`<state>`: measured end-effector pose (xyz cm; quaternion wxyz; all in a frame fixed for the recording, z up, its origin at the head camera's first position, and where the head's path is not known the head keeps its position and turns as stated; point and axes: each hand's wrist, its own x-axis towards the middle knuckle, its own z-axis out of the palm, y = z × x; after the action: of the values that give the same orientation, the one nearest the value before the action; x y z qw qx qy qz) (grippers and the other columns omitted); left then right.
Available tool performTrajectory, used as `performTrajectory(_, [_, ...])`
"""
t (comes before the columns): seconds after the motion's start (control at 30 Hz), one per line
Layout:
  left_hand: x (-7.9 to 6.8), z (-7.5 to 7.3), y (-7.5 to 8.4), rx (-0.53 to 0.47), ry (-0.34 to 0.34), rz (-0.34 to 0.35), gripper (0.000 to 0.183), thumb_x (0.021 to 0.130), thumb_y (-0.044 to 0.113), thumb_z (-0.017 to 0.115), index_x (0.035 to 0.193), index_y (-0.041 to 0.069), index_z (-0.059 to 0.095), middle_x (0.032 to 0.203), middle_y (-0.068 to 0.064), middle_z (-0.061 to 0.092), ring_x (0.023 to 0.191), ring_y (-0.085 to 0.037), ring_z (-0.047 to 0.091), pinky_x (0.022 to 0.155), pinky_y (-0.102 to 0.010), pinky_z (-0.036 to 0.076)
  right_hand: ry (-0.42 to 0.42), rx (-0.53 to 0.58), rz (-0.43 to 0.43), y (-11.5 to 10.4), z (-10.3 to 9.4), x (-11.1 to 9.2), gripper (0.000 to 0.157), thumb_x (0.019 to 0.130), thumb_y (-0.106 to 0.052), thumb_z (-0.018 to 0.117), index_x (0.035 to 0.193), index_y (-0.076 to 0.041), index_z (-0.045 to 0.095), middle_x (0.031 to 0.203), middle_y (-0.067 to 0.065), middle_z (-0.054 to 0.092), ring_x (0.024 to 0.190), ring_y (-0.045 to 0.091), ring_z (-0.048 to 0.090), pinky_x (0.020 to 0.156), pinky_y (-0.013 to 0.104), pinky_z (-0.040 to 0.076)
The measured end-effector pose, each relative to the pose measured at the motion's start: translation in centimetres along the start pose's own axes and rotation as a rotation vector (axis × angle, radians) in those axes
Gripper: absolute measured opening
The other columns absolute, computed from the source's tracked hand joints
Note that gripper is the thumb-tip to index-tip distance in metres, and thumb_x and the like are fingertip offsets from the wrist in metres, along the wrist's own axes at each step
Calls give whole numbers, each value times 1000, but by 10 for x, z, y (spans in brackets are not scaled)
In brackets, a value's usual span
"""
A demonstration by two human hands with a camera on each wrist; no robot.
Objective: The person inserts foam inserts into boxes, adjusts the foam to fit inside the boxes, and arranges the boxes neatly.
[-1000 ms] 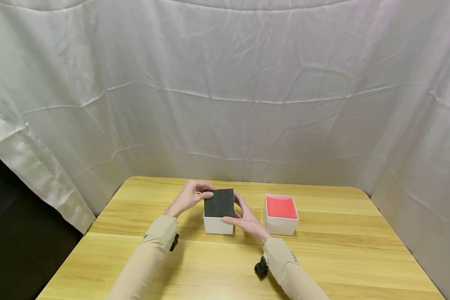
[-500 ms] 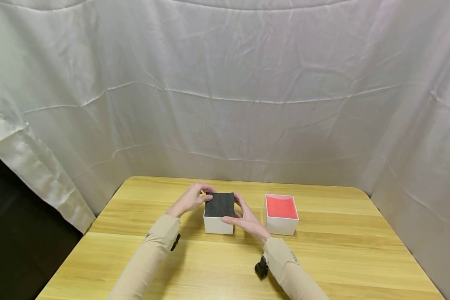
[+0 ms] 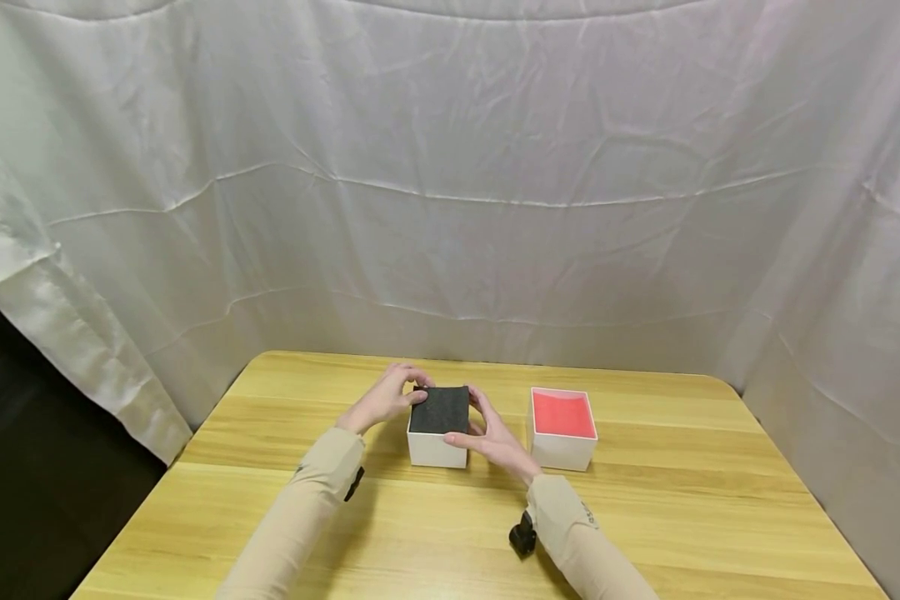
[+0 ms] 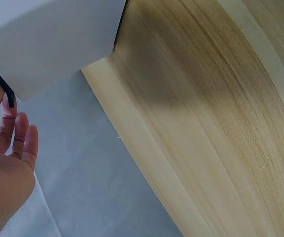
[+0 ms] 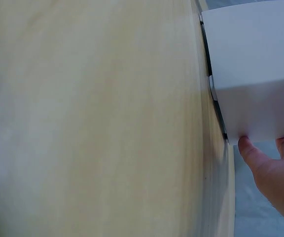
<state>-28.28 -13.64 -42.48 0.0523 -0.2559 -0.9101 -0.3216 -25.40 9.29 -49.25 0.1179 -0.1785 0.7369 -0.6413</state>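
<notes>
A white square box (image 3: 437, 451) stands on the table, and a black, soft-looking square sheet (image 3: 441, 412) covers its top in the head view. My left hand (image 3: 384, 402) pinches the sheet's far left corner. In the left wrist view, the dark edge of the sheet (image 4: 5, 90) shows between thumb and fingers at the box corner. My right hand (image 3: 492, 437) grips the box on its right side, thumb at the front right corner and fingers round the far side. From the right wrist, its thumb presses against the box wall (image 5: 255, 54). The inside of this box is hidden.
To the right stands a second white box (image 3: 562, 454), its top filled by a red sheet (image 3: 562, 417). Both rest on a wooden table (image 3: 435, 533) with rounded far corners. A pale curtain (image 3: 450, 208) hangs behind and along the sides. Something black (image 3: 30, 467) is at the left.
My left hand has come down slightly and to the right, bringing the far edge of the black sheet lower over the box. The right hand and both boxes have stayed put.
</notes>
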Motion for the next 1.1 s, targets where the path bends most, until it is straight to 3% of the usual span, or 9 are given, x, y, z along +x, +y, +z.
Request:
performTrajectory(0.2, [0, 3, 1, 12, -4, -6, 11, 88, 6, 75, 99, 5, 74, 105, -11, 69, 109, -30, 55, 99, -51, 42, -10, -6, -5, 0, 0, -1, 101, 88, -22, 78, 162, -16, 10, 169, 12, 15, 158, 29, 13, 126, 52, 22])
performTrajectory(0.5, [-3, 3, 5, 16, -15, -55, 21, 88, 12, 78, 108, 8, 75, 115, -10, 68, 118, -31, 54, 105, -53, 42, -14, 3, -16, -2, 0, -2, 103, 89, -21, 78, 163, -12, 7, 170, 12, 14, 158, 30, 12, 125, 54, 23])
performTrajectory(0.63, [-3, 2, 7, 12, -34, 40, 27, 89, 14, 77, 115, 7, 74, 119, -10, 72, 119, -30, 61, 105, -50, 47, -14, -3, -4, -2, -1, -2, 104, 88, -25, 79, 163, -16, 8, 170, 10, 14, 158, 28, 12, 126, 52, 22])
performTrajectory(0.77, [-3, 4, 10, -42, -105, 129, 35, 90, 19, 77, 122, 7, 72, 124, -10, 72, 117, -27, 67, 101, -44, 53, -15, 0, 0, -3, -2, -2, 104, 88, -28, 79, 163, -18, 8, 170, 8, 14, 158, 25, 12, 126, 51, 21])
performTrajectory(0.93, [-3, 6, 12, -124, -218, 127, 45, 89, 22, 78, 130, 5, 67, 134, -14, 67, 118, -29, 67, 96, -40, 57, -24, 1, -8, -3, -2, -3, 104, 88, -26, 79, 163, -15, 7, 170, 9, 15, 158, 26, 12, 126, 52, 21])
performTrajectory(1.1, [-1, 8, 11, -132, -265, 165, 47, 88, 19, 79, 131, 3, 66, 141, -16, 61, 125, -32, 63, 99, -42, 56, -24, 11, 1, -2, -1, -2, 103, 89, -26, 78, 163, -18, 8, 169, 11, 14, 158, 30, 13, 126, 53, 21])
